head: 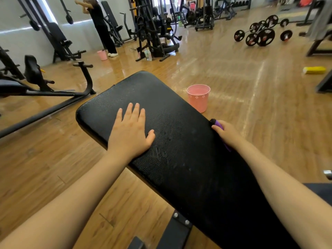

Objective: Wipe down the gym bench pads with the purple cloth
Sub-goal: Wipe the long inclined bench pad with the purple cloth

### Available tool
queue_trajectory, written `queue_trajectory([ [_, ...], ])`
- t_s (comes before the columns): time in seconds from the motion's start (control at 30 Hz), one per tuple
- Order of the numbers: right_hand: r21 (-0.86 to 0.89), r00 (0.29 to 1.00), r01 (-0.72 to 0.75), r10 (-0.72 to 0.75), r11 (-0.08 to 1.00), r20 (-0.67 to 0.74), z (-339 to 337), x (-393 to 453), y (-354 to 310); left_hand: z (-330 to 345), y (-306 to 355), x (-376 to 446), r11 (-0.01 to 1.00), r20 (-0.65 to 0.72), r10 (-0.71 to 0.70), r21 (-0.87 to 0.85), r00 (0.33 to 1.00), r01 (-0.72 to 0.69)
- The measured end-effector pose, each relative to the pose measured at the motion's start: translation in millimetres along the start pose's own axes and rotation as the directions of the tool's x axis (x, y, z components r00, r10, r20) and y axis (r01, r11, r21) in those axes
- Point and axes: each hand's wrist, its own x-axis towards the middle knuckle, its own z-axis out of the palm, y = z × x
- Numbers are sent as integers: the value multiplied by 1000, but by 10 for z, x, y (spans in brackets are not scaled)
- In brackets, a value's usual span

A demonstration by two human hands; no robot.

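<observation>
A long black bench pad (170,123) runs from the lower right toward the middle of the view. My left hand (130,131) lies flat on its top, fingers straight and spread. At the pad's right edge my right hand (227,133) grips the purple cloth (218,124) against the pad's side. Only a small strip of the cloth shows above and below the fingers; the rest is hidden behind the hand and the pad's edge. The pad's surface shows faint streaks near its middle.
A pink bucket (198,97) stands on the wooden floor just right of the pad's far end. Another bench frame (53,94) lies to the left. Barbells with plates (260,33) sit far right. A person (102,24) stands by machines at the back, beside a second pink bucket (102,55).
</observation>
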Motion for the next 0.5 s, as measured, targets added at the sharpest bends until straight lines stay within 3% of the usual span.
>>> queue_trajectory([
  [0.13, -95, 987, -155, 151, 983, -51, -281, -522, 590, 1, 138, -180, 993, -111, 4, -116, 994, -17],
  [0.2, -160, 976, -215, 208, 963, -60, -390, -694, 867, 73, 481, -425, 980, -138, 66, -179, 988, -91],
  [0.37, -121, 969, -244, 238, 962, -65, -419, -645, 842, 304, 1400, -897, 905, 20, 364, -246, 931, -349],
  [0.5, -63, 985, -149, 142, 987, -96, -300, -526, 699, 412, 1451, -874, 912, 56, 369, -213, 928, -350],
])
